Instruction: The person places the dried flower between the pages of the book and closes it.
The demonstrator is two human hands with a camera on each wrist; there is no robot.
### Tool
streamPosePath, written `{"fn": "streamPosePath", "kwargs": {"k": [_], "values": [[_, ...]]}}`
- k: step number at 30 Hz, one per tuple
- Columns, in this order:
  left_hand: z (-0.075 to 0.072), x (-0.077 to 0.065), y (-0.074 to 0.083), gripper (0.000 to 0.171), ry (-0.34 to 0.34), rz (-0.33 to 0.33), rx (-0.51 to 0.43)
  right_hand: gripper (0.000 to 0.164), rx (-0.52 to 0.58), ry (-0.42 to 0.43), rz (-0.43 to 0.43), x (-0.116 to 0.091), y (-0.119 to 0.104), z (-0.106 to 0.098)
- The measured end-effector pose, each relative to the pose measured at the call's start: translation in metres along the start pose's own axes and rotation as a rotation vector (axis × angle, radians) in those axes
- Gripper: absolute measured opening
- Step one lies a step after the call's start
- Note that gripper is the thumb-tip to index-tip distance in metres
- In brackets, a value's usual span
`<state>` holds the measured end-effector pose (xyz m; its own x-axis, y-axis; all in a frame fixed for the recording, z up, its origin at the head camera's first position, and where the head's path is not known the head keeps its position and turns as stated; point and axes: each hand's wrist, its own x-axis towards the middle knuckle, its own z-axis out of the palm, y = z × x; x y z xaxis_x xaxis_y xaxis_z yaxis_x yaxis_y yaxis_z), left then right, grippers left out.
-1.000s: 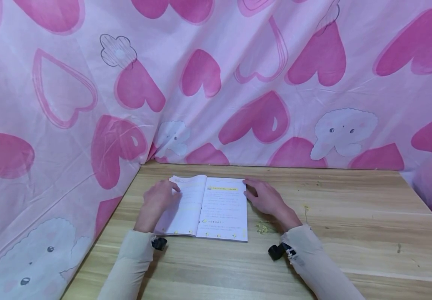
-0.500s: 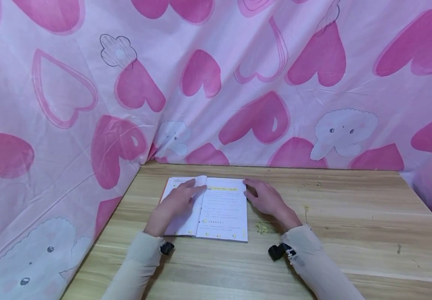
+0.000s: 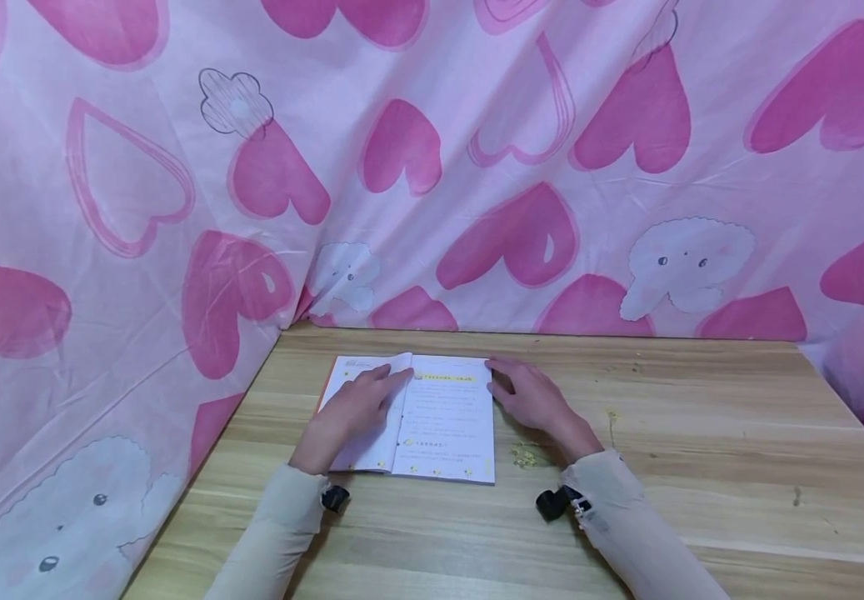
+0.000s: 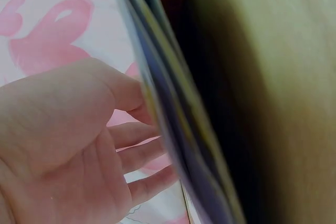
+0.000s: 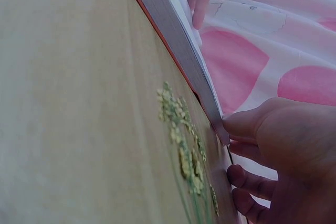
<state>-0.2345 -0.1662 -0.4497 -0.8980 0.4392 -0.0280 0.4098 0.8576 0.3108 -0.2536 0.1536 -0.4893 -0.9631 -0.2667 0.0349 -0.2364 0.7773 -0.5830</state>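
Observation:
An open book [image 3: 446, 425] with printed white pages and yellow decorations lies on the wooden table. Over its left page is my left hand [image 3: 357, 408], fingers stretched out flat with the fingertips reaching the spine fold. In the left wrist view the thumb and straight fingers of the left hand [image 4: 79, 150] lie against the page side, past the layered page edges [image 4: 173, 108]. At the book's upper right corner my right hand [image 3: 536, 404] holds the edge between thumb and forefinger. The right wrist view has the right hand's thumb [image 5: 244, 124] on the page block, other fingers loosely bent.
A sprig of small yellow flowers [image 3: 524, 455] shows on the table beside the book's right edge, under the right forearm. A pink heart-patterned cloth [image 3: 506, 167] hangs behind and left of the wooden table [image 3: 701, 467]. Each wrist wears a small black camera.
My left hand has moved right from the book's left edge to the spine, the lifted left leaf now lying flatter and the orange-edged cover showing at left. The right hand has stayed put.

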Motion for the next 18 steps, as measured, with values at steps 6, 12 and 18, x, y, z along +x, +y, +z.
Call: {"fn": "streamPosePath", "kwargs": {"k": [6,12,18], "values": [[0.0005,0.0040,-0.0027,0.056,-0.014,-0.006,0.014,0.052,0.001,0.011,-0.009,-0.0010,0.0001,0.0000],[0.0008,0.0040,-0.0039,0.075,-0.067,-0.054,-0.020,0.052,0.000,0.018,-0.026,-0.0017,-0.0003,-0.0003],[0.0018,0.0056,-0.0053,0.075,-0.043,-0.031,-0.014,0.051,-0.006,0.022,-0.032,-0.0010,0.0004,0.0000]]}}
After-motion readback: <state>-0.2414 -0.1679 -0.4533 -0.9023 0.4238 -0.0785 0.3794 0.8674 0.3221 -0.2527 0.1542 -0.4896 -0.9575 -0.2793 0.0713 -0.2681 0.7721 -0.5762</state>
